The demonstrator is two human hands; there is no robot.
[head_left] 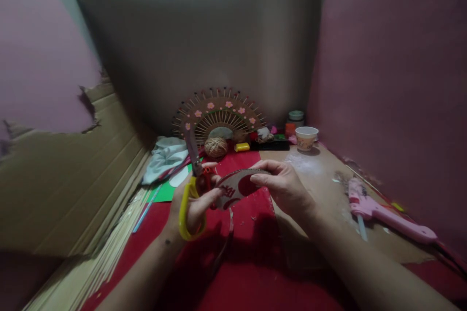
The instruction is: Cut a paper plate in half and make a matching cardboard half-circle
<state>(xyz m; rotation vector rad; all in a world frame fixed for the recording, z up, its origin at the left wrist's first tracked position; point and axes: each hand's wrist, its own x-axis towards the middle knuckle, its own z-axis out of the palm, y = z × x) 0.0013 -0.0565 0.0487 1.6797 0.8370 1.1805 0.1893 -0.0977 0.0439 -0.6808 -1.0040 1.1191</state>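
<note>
My left hand [199, 204] has a pair of scissors [188, 209] with yellow handles hooked over it, blades pointing up and away. Its thumb and fingers also pinch the left end of a curved cardboard piece [235, 185] with dark red printing. The right end of that cardboard is held between the thumb and fingers of my right hand [282, 184]. Something orange-red shows beside the scissors' pivot, partly hidden by my left fingers. Below the cardboard, a thin curved strip [230, 226] hangs or lies over the red surface [255, 262]; which one is unclear.
A decorated fan-shaped piece [219, 107] stands at the back, behind a twine ball [216, 146]. A paper cup [306, 138] and jar [296, 116] are back right. The pink glue gun [390, 216] lies right. Left are a pale cloth [166, 155], green sheet [164, 192] and thin sticks [105, 262].
</note>
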